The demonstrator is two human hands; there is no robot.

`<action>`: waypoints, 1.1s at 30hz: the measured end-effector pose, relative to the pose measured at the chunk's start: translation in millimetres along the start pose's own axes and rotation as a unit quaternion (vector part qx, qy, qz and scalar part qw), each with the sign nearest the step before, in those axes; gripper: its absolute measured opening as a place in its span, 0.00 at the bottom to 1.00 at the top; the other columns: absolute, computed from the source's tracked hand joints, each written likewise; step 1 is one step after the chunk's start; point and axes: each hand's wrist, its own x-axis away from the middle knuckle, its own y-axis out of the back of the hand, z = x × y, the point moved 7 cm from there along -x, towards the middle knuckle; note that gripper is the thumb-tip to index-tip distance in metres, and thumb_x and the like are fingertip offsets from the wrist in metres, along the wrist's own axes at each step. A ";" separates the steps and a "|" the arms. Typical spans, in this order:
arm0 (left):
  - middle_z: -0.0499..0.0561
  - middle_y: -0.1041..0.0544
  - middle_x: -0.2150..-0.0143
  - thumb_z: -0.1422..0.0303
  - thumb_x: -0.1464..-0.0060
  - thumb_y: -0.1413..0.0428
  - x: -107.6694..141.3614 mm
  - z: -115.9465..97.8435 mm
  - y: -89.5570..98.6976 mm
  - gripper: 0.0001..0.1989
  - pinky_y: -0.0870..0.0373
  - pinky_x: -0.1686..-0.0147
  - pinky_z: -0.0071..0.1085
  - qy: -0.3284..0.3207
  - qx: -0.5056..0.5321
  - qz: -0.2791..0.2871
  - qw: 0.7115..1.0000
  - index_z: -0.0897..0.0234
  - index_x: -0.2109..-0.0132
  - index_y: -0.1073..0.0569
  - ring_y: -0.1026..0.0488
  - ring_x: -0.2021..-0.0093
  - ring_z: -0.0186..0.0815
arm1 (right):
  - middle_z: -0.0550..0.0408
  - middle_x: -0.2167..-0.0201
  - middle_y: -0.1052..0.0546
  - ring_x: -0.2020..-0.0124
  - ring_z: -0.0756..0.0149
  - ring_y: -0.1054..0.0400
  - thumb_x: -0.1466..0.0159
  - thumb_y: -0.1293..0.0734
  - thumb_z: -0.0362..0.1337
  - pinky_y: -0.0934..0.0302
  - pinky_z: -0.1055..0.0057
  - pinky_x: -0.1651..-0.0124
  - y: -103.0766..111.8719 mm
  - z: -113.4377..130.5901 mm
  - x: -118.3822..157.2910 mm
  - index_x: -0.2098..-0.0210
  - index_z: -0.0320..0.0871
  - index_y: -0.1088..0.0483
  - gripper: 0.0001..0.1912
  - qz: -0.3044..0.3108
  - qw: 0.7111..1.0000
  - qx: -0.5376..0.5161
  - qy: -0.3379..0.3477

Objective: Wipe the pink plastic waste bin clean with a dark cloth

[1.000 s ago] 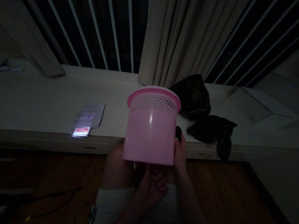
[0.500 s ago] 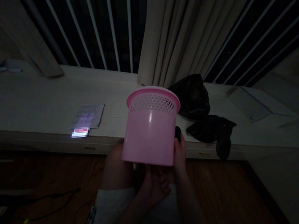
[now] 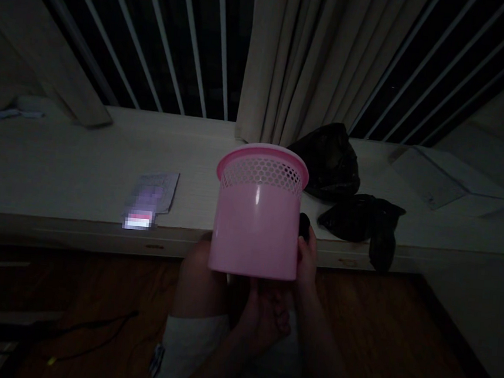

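Observation:
A pink plastic waste basket (image 3: 256, 230) stands upright in front of me, above my lap. Honeycomb holes ring it below the wide rim; its inside is hidden. My right hand (image 3: 308, 261) is at the basket's right side, its fingers closed on a small round black object (image 3: 304, 226) pressed against the wall. I cannot make out what that object is. Under the base is my left hand (image 3: 262, 319), palm up, with its fingers curled and one digit reaching up to the basket's bottom edge. Whether anything lies in those curled fingers is too dark to tell.
Beyond the basket runs a pale window ledge (image 3: 82, 162). Papers (image 3: 163, 190) with a bright blurred patch lie on its left. Two black plastic bags (image 3: 329, 163) and a white box (image 3: 451, 177) are on the right. Curtains (image 3: 285, 62) hang behind. Dark cables (image 3: 103, 323) are at lower left.
The whole view has shifted slightly, so things appear a little further right. Both hands keep their places around the basket.

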 end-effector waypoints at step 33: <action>0.40 0.40 0.81 0.71 0.61 0.31 14.1 -44.0 18.4 0.20 0.47 0.79 0.24 -0.110 0.090 0.016 0.990 0.66 0.74 0.38 0.45 0.82 0.25 | 0.51 0.40 0.31 0.41 0.53 0.36 0.44 0.30 0.47 0.43 0.53 0.41 2.3 -14.7 -5.2 0.39 0.49 0.37 0.34 0.022 0.998 -0.063 0.003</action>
